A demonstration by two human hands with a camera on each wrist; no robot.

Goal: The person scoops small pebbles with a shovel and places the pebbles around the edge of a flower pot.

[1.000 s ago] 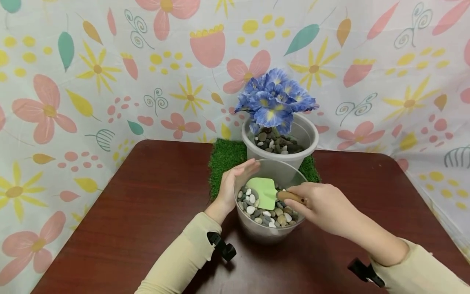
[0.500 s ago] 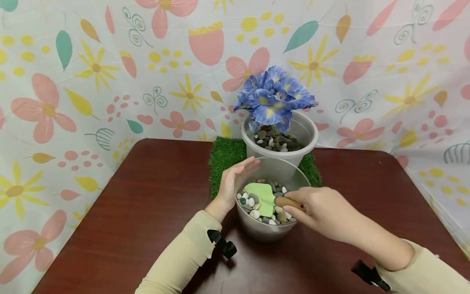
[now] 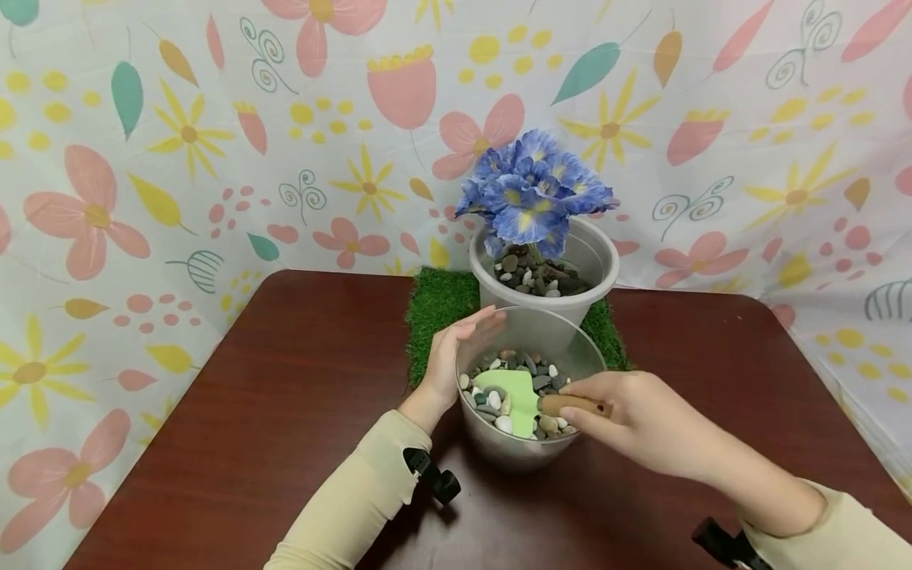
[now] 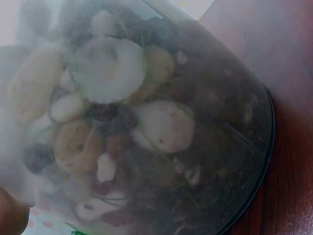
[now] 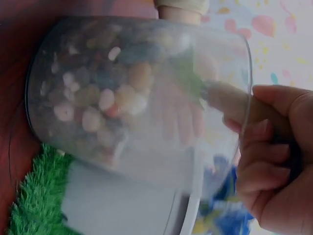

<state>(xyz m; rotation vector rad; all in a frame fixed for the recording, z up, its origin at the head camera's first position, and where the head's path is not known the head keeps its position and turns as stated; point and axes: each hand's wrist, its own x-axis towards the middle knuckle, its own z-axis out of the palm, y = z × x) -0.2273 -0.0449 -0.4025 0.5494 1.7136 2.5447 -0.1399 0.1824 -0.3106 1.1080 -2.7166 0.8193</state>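
The right hand (image 3: 637, 419) curls its fingers round a trowel (image 3: 523, 398); the left hand (image 3: 446, 358), fingers straight, touches the clear bucket (image 3: 502, 453).

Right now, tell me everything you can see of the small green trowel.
The trowel has a light green blade and a brown, wooden-looking handle with a dark spot, perhaps a hole, near its end. The blade is inside the clear container, down among the pebbles, several of which hide part of it. The handle points toward the right hand, whose fingers and thumb grip it. The blade's tip is hard to make out.
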